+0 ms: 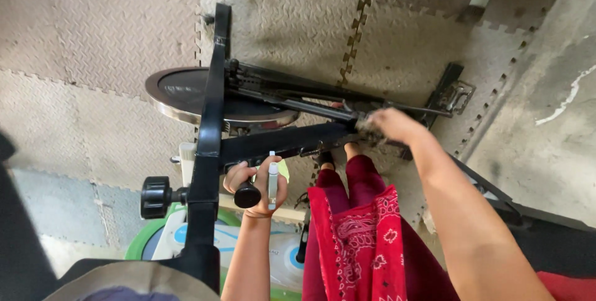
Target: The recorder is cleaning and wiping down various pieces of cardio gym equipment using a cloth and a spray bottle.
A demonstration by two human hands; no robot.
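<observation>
We are looking down at a black steel exercise bike frame (211, 133) with a round chromed flywheel (180, 93), standing on grey interlocking foam floor mats (93, 28) with a diamond tread. Our left hand (257, 186) is wrapping its fingers (233, 177) around a small white tube (272, 180) beside a black knob (247, 195). Our right hand's (394, 124) fingers are pressing on the crank area; we cannot tell their grip.

Head view: looking steeply down from the person's head, close over the exercise bike frame (211, 127) and foam floor mats (93, 28).
Facing: pointing forward and downward.
</observation>
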